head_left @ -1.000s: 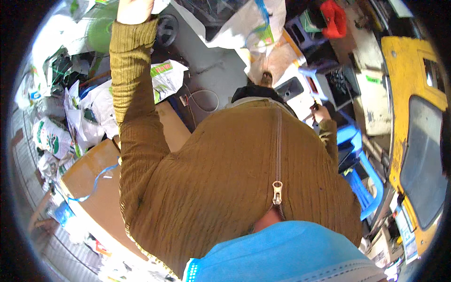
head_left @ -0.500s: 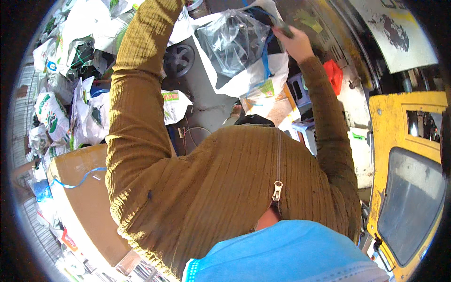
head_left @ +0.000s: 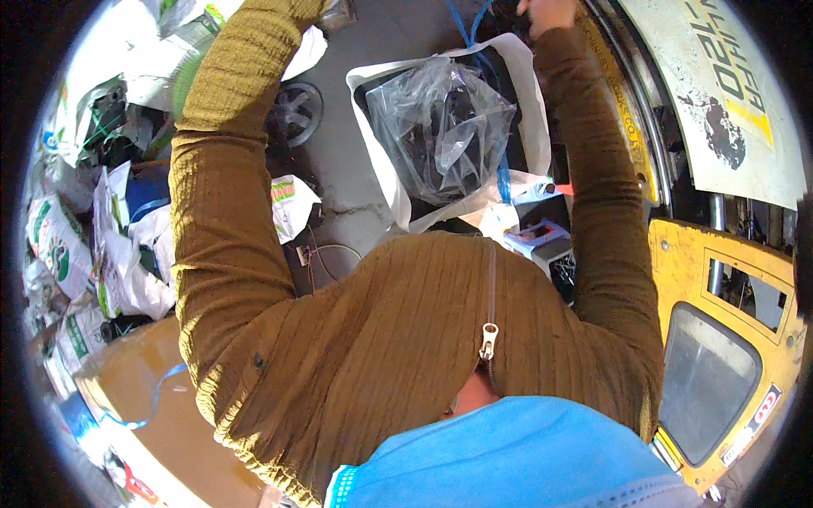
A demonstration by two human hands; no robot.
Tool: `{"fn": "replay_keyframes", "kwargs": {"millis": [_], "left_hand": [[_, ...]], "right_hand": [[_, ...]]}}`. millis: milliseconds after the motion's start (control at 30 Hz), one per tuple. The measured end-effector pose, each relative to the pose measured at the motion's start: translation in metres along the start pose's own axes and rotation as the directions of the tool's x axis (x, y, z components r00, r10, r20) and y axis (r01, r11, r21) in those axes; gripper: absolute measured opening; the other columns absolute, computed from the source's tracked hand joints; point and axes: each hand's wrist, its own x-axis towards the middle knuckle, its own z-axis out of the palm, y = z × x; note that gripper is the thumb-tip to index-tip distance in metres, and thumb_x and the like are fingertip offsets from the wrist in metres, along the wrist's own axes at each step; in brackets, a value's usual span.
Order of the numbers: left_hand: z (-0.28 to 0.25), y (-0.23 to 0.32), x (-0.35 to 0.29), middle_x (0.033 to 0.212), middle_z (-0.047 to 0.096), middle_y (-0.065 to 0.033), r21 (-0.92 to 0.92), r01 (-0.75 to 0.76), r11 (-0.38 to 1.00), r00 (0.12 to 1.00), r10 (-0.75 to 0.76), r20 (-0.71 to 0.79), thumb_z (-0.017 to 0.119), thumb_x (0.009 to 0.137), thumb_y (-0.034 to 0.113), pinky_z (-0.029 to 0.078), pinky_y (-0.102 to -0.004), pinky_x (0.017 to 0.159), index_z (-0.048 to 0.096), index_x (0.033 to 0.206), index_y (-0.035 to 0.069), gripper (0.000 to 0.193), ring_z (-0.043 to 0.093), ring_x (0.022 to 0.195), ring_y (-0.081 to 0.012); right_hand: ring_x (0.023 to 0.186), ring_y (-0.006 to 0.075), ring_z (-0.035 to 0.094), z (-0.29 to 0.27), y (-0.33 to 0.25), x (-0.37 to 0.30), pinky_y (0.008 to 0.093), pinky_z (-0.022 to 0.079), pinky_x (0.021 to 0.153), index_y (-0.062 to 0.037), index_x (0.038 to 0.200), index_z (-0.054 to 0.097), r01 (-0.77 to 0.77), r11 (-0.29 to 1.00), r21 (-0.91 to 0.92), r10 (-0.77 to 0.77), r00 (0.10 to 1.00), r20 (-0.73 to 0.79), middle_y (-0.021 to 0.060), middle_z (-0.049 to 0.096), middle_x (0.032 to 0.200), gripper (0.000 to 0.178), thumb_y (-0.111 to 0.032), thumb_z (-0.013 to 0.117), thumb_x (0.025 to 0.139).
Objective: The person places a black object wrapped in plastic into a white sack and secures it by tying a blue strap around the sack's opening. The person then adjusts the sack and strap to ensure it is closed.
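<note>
A white woven bag stands upright in front of me, its mouth spread wide. Inside lies crumpled clear plastic film over something dark. A blue strap hangs over the near rim, and blue strands cross at the far side. My right hand is past the bag's far right corner, cut by the top edge. Its visible fingers are curled; what they hold, if anything, is hidden. My left forearm reaches to the top left, with the hand outside the picture.
White sacks pile up on the left beside a cardboard box. A dark spoked wheel lies left of the bag. A yellow machine door stands at the right. A blue-grey plastic item sits near my right arm.
My right hand has left the bag's rim, where it held a dark object, and moved up toward the top edge. The bag's mouth now stands squarer, with its near flap no longer folded out.
</note>
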Motion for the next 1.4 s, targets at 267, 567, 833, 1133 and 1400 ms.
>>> {"fn": "replay_keyframes", "kwargs": {"millis": [267,567,833,1133,1400], "left_hand": [[-0.001,-0.103,-0.055,0.085,0.059,-0.0091,0.433,0.351,0.83,0.935,-0.287,-0.208,0.072,0.072,0.017,0.045,-0.0297,0.077,0.023,0.134,0.0,0.08,0.057,0.081,-0.0206],[0.074,-0.268,-0.129,0.1,0.06,-0.0077,0.25,0.638,0.728,0.65,-0.683,0.333,0.054,0.086,0.029,0.043,-0.0353,0.071,0.055,0.108,0.008,0.031,0.054,0.083,-0.018],[0.072,-0.216,-0.109,0.073,0.064,-0.0131,0.493,0.351,0.797,0.835,-0.504,0.22,0.06,0.08,0.032,0.046,-0.0363,0.059,0.068,0.086,0.004,0.03,0.061,0.066,-0.0235],[0.094,-0.221,-0.123,0.072,0.06,-0.0152,0.793,0.008,0.61,0.991,-0.11,0.074,0.055,0.082,0.026,0.046,-0.0423,0.06,0.063,0.083,0.004,0.024,0.058,0.065,-0.0316],[0.077,-0.244,-0.131,0.072,0.06,-0.0083,-0.338,0.663,0.668,0.72,-0.693,0.041,0.051,0.089,0.017,0.044,-0.0302,0.054,0.063,0.085,-0.003,0.024,0.053,0.059,-0.0161]], "right_hand": [[0.055,0.0214,0.058,-0.086,0.073,-0.016,0.0336,0.044,0.049,-0.0094,0.088,0.065,-0.355,0.924,0.138,0.352,0.935,0.052,0.0058,0.061,0.071,0.019,-0.025,0.06,0.078],[0.062,0.0218,0.059,-0.134,0.103,-0.058,0.0333,0.045,0.055,-0.0076,0.091,0.063,-0.433,0.901,0.001,0.429,0.893,0.133,0.0071,0.061,0.078,0.018,-0.02,0.058,0.079],[0.067,0.0222,0.059,-0.145,0.113,-0.076,0.033,0.045,0.061,-0.006,0.094,0.062,-0.45,0.893,-0.006,0.447,0.885,0.132,0.0082,0.061,0.084,0.018,-0.016,0.057,0.08],[0.074,0.0225,0.06,-0.174,0.12,-0.095,0.0327,0.046,0.067,-0.0042,0.097,0.061,-0.468,0.883,-0.027,0.467,0.872,0.146,0.0095,0.06,0.091,0.018,-0.011,0.055,0.081],[0.08,0.0229,0.06,-0.298,0.044,-0.117,0.0324,0.047,0.073,-0.0026,0.1,0.06,-0.479,0.878,-0.002,0.469,0.86,0.199,0.0106,0.06,0.097,0.019,-0.007,0.054,0.082]]}}
